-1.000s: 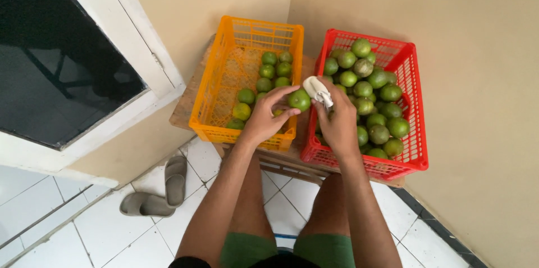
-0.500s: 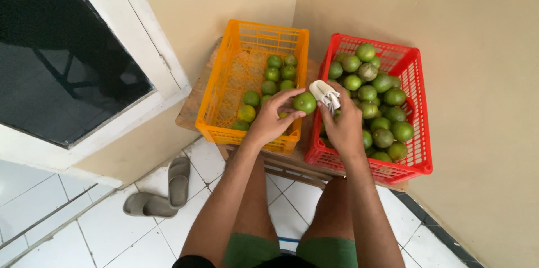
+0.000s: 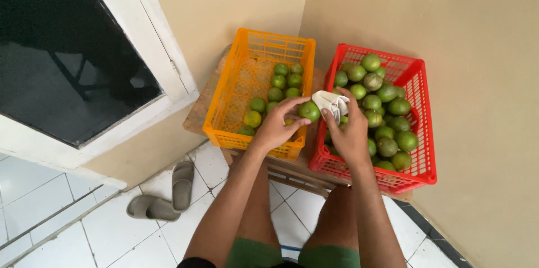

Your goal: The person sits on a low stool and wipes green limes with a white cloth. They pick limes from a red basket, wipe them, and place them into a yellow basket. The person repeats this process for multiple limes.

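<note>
Green fruit fills most of the red crate [image 3: 418, 77]; just left of it, the orange crate [image 3: 236, 82] holds about a dozen, so most seem left. Between the crates, left hand [image 3: 275, 127] fingers grip one fruit [image 3: 309, 111]; right hand [image 3: 351, 133] pinches a white cloth [image 3: 330, 103] against it.

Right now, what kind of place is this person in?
Probably a corner of a home, indoors or on a porch: tiled floor, slippers by a window, and two crates of green fruit, orange and red.
</note>
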